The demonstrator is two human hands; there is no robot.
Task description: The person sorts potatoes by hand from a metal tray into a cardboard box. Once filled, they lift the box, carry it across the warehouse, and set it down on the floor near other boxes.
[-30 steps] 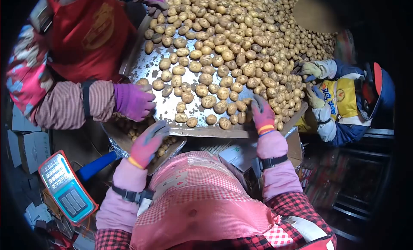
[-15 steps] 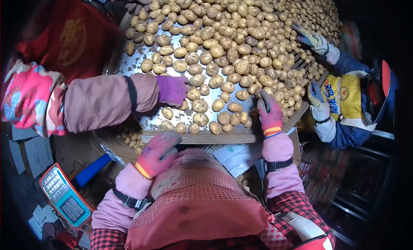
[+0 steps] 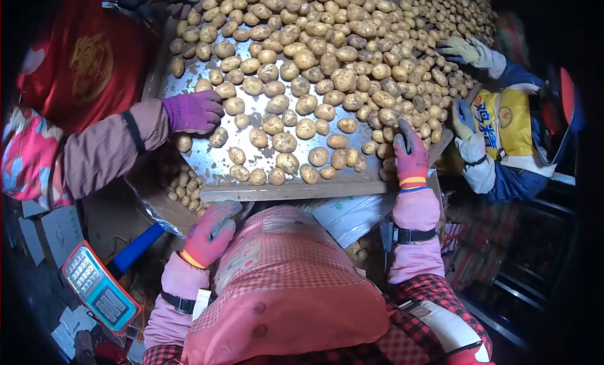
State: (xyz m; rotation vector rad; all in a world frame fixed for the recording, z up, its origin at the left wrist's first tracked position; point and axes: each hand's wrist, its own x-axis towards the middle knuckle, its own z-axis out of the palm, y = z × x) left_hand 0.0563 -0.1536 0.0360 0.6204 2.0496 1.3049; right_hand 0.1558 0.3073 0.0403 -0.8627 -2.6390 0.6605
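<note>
The right hand (image 3: 411, 154) rests spread-fingered on potatoes (image 3: 327, 82) at the counter (image 3: 283, 190) edge (blocking spills, likely); the left hand (image 3: 211, 232) hangs below, loosely curled, empty.

light: warm, bright on centre | edges: dark fisheye vignette, curved | focus: sharp centre, soft rim

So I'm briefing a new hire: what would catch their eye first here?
The heap of potatoes covering the metal sorting table, thinning toward its near edge. Then the gloved hands: the wearer's right hand among potatoes at the near right corner, the left hand below the edge, a co-worker's purple glove at left.
</note>
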